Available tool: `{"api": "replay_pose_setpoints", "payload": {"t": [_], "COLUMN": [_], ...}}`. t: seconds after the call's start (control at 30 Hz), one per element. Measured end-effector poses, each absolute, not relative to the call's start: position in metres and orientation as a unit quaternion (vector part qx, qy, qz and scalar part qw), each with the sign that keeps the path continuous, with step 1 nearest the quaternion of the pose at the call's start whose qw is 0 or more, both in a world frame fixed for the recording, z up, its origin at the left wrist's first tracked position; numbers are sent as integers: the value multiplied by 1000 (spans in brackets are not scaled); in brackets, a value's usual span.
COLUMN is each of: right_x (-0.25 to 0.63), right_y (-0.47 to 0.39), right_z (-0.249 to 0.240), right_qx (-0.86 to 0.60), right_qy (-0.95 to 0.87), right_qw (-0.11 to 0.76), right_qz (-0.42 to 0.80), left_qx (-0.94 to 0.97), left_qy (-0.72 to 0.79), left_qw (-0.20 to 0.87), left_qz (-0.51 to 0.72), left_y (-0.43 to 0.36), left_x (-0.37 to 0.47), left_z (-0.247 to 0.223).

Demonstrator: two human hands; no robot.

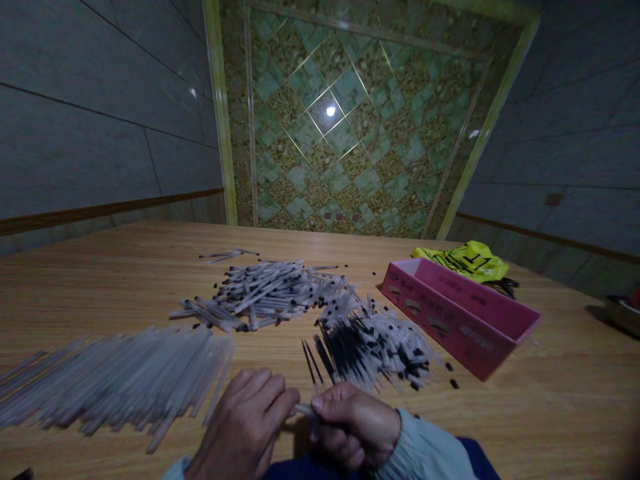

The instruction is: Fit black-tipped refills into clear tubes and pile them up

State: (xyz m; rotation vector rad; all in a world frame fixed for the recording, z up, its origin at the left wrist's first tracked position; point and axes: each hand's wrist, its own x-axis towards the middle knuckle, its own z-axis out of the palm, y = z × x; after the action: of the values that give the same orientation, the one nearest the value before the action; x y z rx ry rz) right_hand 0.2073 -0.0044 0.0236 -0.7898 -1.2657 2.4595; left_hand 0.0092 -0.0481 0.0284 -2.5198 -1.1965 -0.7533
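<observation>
Near the table's front edge, my left hand [255, 417] and my right hand [353, 423] are close together. A thin pale plastic tube [304, 409] runs between them, its ends hidden in my closed fingers. To the left of my left hand lies a wide row of long clear plastic tubes [135, 373]. Just beyond my right hand is a bundle of slim sticks with black pointed ends [345, 347]. Short whitish pieces with black parts [400, 340] are heaped beside them.
A larger pile of whitish tubes with black ends [270, 290] lies mid-table. An open pink box [450, 320] stands at the right, with a yellow plastic bag [470, 260] behind it. Small black caps [454, 384] are scattered nearby. A bowl [625, 313] shows at the right edge.
</observation>
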Motion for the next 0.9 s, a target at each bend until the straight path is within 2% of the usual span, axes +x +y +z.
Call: {"api": "replay_pose_setpoints", "payload": {"t": [0.1,0.2,0.3,0.43,0.6,0.67,0.77,0.9], "right_x": [208,208,208,208,218,229,252,283], "right_y": [-5,-4,-6,-10,-4,4,23,50], "right_z": [21,20,23,29,38,44,46,35], "right_qx": [-294,-334,-373,-369,-286,-310,-428,-598], "right_qy": [-495,-599,-728,-869,-926,-903,-833,-730], "right_qw": [146,187,213,220,243,289,346,320], "right_qz": [805,703,534,246,-29,-69,-63,-80], "left_qx": [-859,-860,-864,-860,-811,-783,-763,-760], "left_qy": [-426,-429,-434,-464,-552,-581,-594,-587], "left_qw": [128,133,121,78,-69,-121,-145,-126], "left_qz": [-253,-244,-224,-198,-179,-186,-211,-249], "left_y": [-50,-50,-50,-49,-46,-44,-42,-39], "left_x": [12,12,10,9,6,3,-1,-3], "left_z": [28,26,23,17,13,14,16,13]}}
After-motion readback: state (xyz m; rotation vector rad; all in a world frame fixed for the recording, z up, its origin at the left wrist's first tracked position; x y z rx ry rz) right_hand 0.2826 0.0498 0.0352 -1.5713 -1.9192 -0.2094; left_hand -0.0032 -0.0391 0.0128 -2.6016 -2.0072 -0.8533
